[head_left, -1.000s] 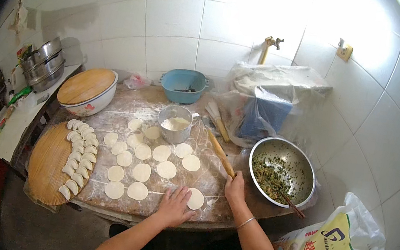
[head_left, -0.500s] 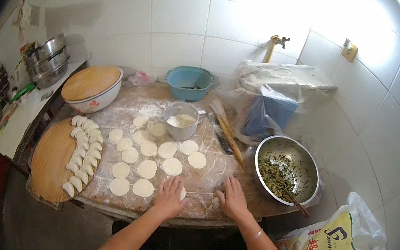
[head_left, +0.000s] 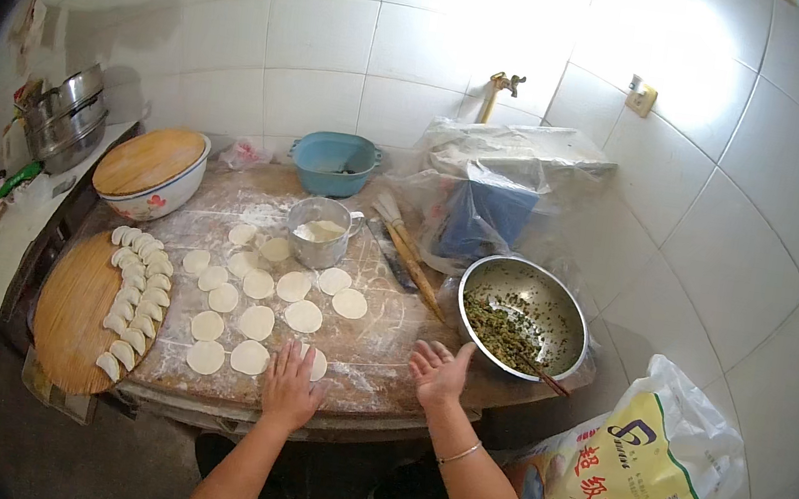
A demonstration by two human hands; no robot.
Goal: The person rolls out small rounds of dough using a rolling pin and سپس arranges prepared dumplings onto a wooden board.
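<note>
White-tiled walls back a floured tabletop [head_left: 376,352]; left hand [head_left: 288,388] flat on a dough wrapper [head_left: 312,361], right hand [head_left: 438,371] open, empty; lift the wrapper gently by its edge.

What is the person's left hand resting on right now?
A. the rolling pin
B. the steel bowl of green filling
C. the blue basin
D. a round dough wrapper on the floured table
D: the left hand lies flat on a dough wrapper at the near edge of the table, well apart from the steel bowl, blue basin and rolling pin.
</note>
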